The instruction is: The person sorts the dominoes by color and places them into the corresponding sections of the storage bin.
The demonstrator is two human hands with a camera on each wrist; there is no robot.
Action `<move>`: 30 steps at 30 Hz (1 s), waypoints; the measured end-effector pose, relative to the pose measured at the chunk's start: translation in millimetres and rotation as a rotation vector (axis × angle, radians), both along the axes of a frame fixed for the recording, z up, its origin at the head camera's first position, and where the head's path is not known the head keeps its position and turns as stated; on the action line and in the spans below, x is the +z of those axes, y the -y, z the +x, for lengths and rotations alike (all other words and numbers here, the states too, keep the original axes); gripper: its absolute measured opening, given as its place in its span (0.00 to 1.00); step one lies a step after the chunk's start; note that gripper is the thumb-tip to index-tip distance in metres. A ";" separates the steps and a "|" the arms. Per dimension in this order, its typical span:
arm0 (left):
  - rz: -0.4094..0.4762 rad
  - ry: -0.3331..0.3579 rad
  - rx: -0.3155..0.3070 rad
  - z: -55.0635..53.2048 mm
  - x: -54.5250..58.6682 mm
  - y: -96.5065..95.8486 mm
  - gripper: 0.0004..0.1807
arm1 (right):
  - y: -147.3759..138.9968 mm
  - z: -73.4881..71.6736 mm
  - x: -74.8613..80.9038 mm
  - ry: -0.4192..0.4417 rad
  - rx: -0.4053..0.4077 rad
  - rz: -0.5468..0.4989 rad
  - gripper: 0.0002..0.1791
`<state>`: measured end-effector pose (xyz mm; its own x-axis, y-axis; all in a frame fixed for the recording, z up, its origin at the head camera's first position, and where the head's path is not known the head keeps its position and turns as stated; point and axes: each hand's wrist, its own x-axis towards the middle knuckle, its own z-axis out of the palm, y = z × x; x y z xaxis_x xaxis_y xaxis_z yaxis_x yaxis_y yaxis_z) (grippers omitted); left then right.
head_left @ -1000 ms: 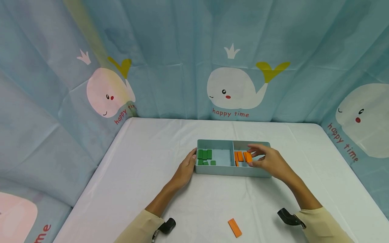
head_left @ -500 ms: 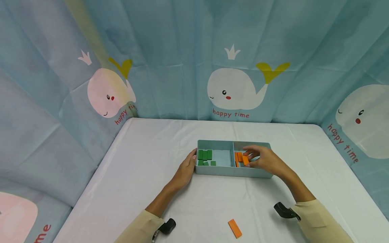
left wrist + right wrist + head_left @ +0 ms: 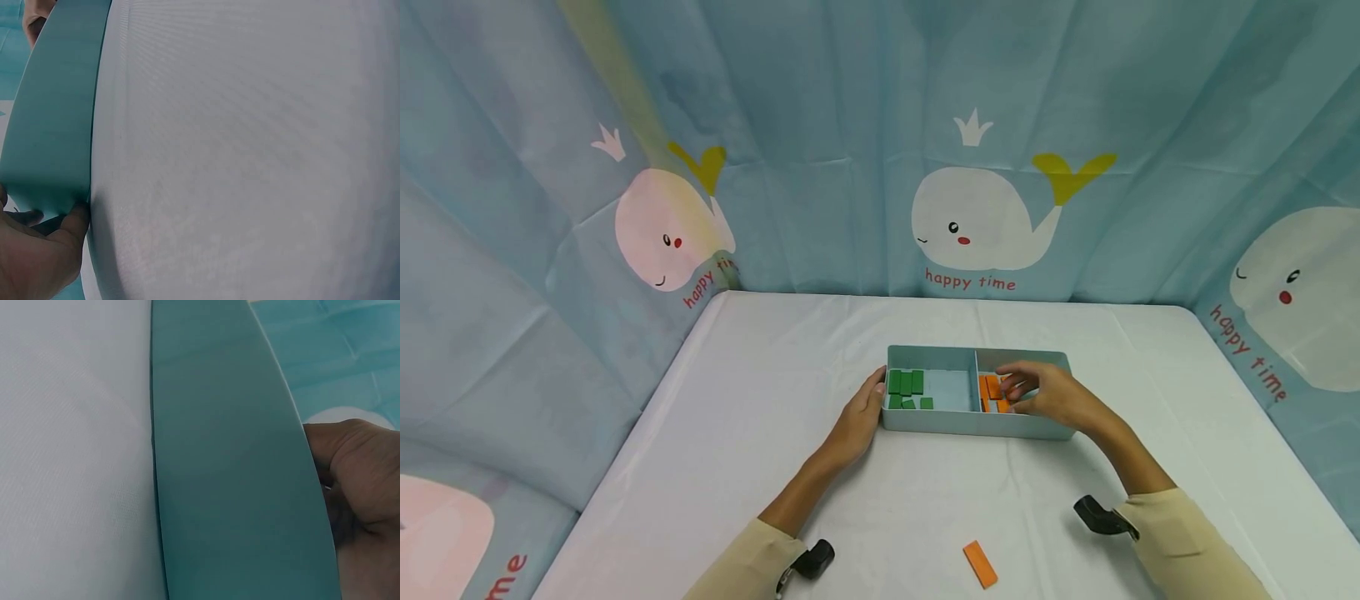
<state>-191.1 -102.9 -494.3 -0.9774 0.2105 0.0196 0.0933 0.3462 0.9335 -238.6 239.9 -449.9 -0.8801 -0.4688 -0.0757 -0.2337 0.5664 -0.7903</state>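
Observation:
A blue-green box [image 3: 970, 423] with two compartments stands on the white table. My left hand [image 3: 856, 418] rests against its left end, thumb and fingers touching the end wall; its thumb [image 3: 74, 224] shows at the lower corner in the left wrist view. My right hand [image 3: 1054, 395] reaches into the right compartment and pinches an orange tile [image 3: 1003, 407] near the front wall, partly covered by the fingers. Other orange tiles [image 3: 993, 386] lie beside the divider. In the right wrist view the box wall hides the fingertips of that hand.
Several green tiles [image 3: 906, 382] lie in the left compartment. A single orange tile [image 3: 980, 564] lies on the white cloth [image 3: 880, 508] near the front. Behind the table hangs a blue curtain [image 3: 820, 225] with whale prints.
My right hand has moved a little left and lowered its orange tile towards the compartment's front wall, near the other orange tiles. My left hand has stayed at the box's end.

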 end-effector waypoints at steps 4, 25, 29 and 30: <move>0.003 -0.004 0.000 0.0 0.4 0.1 0.32 | -0.6 -1.2 0.2 0.028 0.043 -0.044 0.30; 0.024 -0.003 -0.006 -0.3 -1.1 0.1 0.32 | 2.6 -3.6 0.5 0.144 0.163 -0.112 0.25; 0.026 -0.009 -0.007 -0.6 -1.4 0.4 0.32 | 3.3 -3.9 -1.0 0.147 0.190 -0.122 0.25; 0.026 -0.008 -0.007 -0.7 -1.4 0.5 0.32 | 3.6 -4.1 -1.6 0.143 0.199 -0.118 0.25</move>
<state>-191.8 -103.4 -495.7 -0.9756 0.2170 0.0331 0.1034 0.3213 0.9413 -242.7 236.4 -451.5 -0.7543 -0.6441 -0.1269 -0.2127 0.4226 -0.8810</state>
